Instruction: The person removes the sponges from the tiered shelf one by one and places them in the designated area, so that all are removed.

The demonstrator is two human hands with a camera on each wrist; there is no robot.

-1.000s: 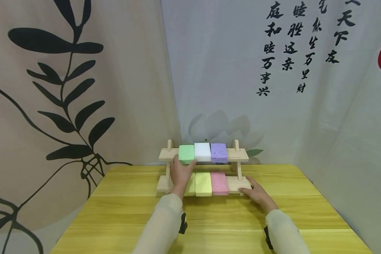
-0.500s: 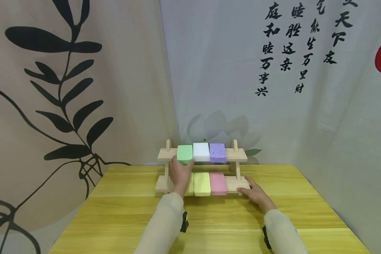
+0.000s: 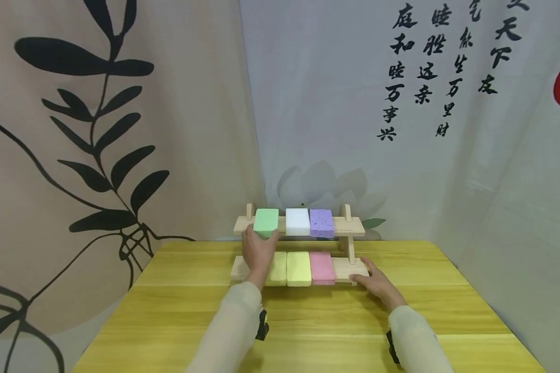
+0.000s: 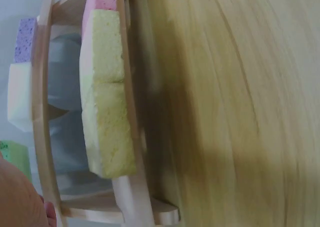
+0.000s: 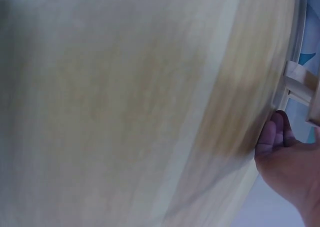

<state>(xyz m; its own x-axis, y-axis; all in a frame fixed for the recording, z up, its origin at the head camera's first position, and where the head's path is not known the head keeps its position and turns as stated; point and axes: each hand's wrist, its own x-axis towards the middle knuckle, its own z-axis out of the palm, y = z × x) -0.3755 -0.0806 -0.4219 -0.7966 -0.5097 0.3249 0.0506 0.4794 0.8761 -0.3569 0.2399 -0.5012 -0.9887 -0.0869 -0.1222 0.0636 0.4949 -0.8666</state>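
Note:
A two-tier wooden rack (image 3: 347,226) stands at the back of the table. My left hand (image 3: 257,254) pinches a green sponge block (image 3: 266,221) between thumb and fingers at the left of the upper tier. Right of it on that tier sit a white block (image 3: 297,221) and a speckled purple sponge (image 3: 322,223), a gap parting green from white. Two yellow sponges (image 3: 298,268) and a pink sponge (image 3: 322,268) line the lower tier. My right hand (image 3: 378,284) holds the lower tier's right end, thumb in front and fingers behind.
The wood-grain table (image 3: 317,321) runs up to a hanging cloth backdrop (image 3: 205,129) printed with leaves and dark writing. The left wrist view shows the rack's end foot (image 4: 165,214) on the tabletop.
My left hand has shifted left with the green sponge, opening a gap beside the white block and uncovering more of the left yellow sponge. The right hand stays at the rack's end.

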